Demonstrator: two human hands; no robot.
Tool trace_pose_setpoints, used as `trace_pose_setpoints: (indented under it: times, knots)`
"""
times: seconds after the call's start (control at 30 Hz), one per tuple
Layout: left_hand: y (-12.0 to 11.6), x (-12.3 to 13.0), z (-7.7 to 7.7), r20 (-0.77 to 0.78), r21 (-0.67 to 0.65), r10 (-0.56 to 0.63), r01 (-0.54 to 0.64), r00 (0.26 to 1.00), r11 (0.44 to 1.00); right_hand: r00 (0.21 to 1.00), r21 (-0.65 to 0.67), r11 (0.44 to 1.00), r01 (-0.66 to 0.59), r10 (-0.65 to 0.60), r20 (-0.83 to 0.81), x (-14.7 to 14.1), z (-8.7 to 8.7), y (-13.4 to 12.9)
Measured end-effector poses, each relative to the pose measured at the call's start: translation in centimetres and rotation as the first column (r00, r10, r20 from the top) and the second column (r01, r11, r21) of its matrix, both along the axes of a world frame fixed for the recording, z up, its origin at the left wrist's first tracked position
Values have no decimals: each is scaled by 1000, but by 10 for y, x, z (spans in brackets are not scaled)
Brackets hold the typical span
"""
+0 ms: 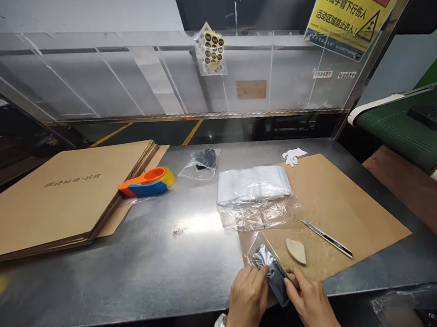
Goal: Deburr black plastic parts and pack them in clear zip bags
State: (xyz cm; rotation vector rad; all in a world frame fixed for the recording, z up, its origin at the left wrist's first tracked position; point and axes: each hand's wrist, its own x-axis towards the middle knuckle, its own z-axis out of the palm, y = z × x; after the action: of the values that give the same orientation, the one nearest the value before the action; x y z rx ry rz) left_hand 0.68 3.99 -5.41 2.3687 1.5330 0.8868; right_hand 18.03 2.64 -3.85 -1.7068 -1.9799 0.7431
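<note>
A dark, flat object in a clear plastic bag (266, 257) is at the front edge of the table, its far end glossy under the plastic. My left hand (247, 293) is closed on its left side, thumb on top. Fingers of my right hand (308, 295) pinch its right edge near the lower end; a small brownish piece shows between them, too hidden to name. Just beyond lies a pale fan-shaped piece (296, 251) on the cardboard sheet (334, 200). A utility knife (327, 238) rests to its right. Behind my hands is a stack of clear plastic bags (254, 185).
Flattened cartons (65, 183) are stacked at the left, beside an orange and blue tape dispenser (147, 181). Farther back are a bagged black item (206, 159) and a white glove (293, 156). A green conveyor belt (410, 111) stands at the right, and a clear panel (135, 79) crosses behind the table.
</note>
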Motion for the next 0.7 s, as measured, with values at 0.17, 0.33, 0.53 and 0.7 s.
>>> trace_pose_setpoints:
  times: [0.17,0.33,0.53,0.7]
  knots:
    - [-9,-3,12,10,112,-40,39,999,993,998,-49,997,55,-54,11,-11,-1,6]
    - [-15,-1,28,47,223,-120,106,992,969,985,37,997,-61,54,165,-25,15,14]
    - [-7,-35,66,410,-235,102,-3,906,972,934,-34,941,-336,338,115,-32,65,41]
    - [-16,-53,68,874,-455,466,-102,140,884,861,-27,864,-503,499,-94,-63,101,56]
